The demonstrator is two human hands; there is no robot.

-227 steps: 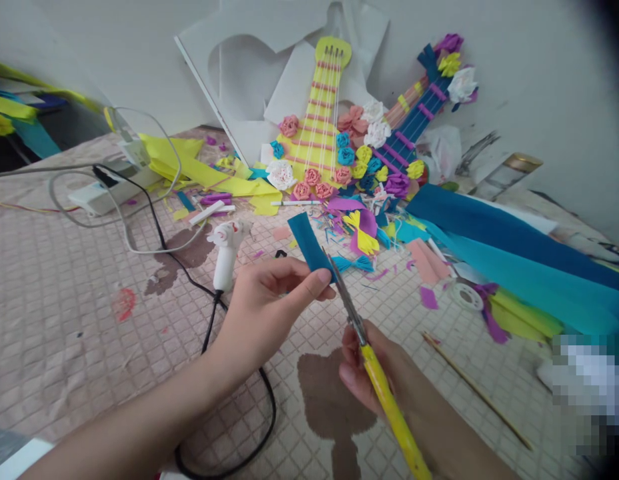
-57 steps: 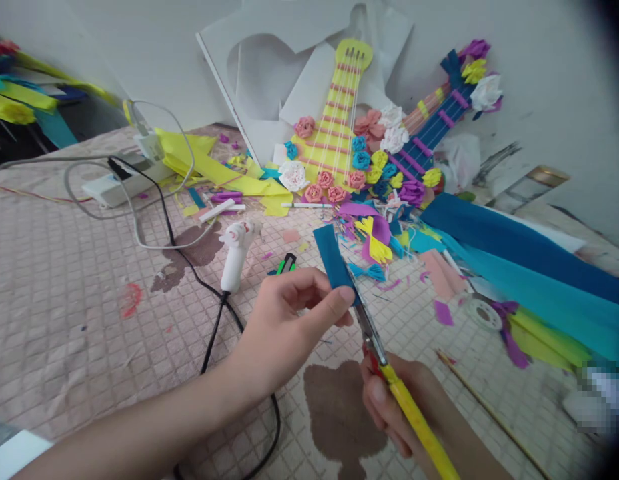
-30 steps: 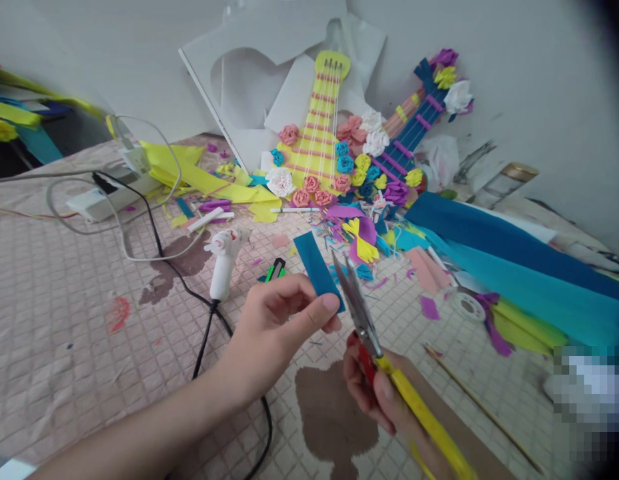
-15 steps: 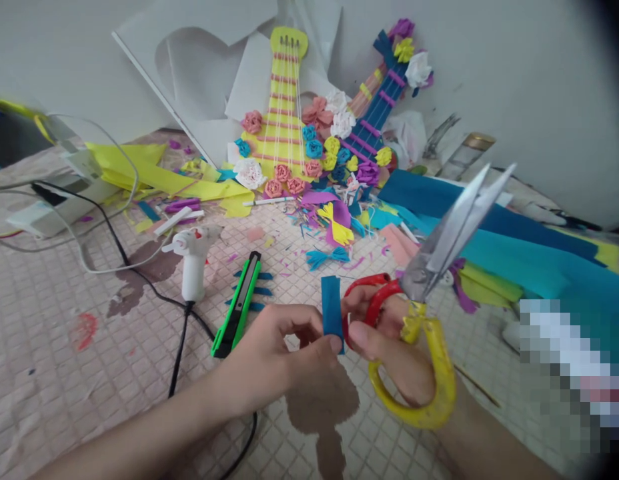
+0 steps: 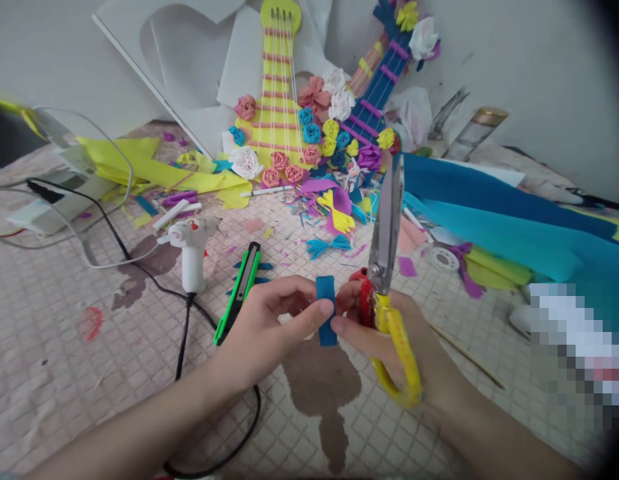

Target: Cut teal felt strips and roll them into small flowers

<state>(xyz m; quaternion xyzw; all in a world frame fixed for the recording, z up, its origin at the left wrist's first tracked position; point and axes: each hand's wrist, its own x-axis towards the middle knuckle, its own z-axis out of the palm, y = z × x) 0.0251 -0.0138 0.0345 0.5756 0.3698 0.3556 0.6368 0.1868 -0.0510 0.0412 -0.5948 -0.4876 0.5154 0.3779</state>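
Between the thumb and fingers of my left hand (image 5: 277, 327) is a short dark-blue strip of crepe paper (image 5: 326, 333), held upright. My right hand (image 5: 389, 327) is closed around scissors (image 5: 384, 247) with one red and one yellow handle. Their blades point up and look nearly together. My right thumb and fingertips also meet the strip's right edge. Left of my hands, a green box cutter (image 5: 242, 287) lies on several small blue strips (image 5: 263, 291). Beyond my hands sits a light-blue fringed paper bow (image 5: 328, 247).
A white glue gun (image 5: 192, 257) stands at left, its black cord (image 5: 179, 347) running toward me. Behind are a yellow paper guitar (image 5: 277, 110) and a blue one (image 5: 372, 100) with paper flowers. Blue crepe paper (image 5: 489, 200) lies right, near a wooden stick (image 5: 469, 357).
The scissors have swung from leaning right to nearly upright, and their blades look closer together. My right fingertips have come to the strip, which my left hand has shifted slightly left.
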